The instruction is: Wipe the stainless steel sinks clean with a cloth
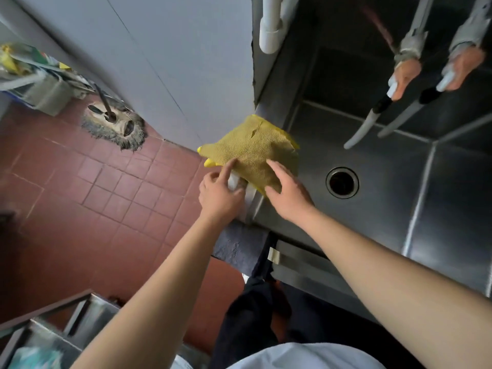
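A yellow mesh cloth [253, 153] lies draped over the left rim of the stainless steel sink [399, 209], near the wall corner. My left hand [219, 194] reaches to the cloth's left lower edge, its index finger stretched out and touching the fabric while the other fingers curl loosely. My right hand [288, 194] lies over the cloth's lower right part, fingers on top and the thumb at its bottom corner, pinching it. The basin has a round drain [342, 182] just right of my hands.
Two faucets with long spouts [372, 121] hang over the basin at the upper right. A white pipe [271, 25] runs down the wall. A grey towel [239, 246] hangs at the sink's front corner. A mop [114, 126] lies on the red tile floor.
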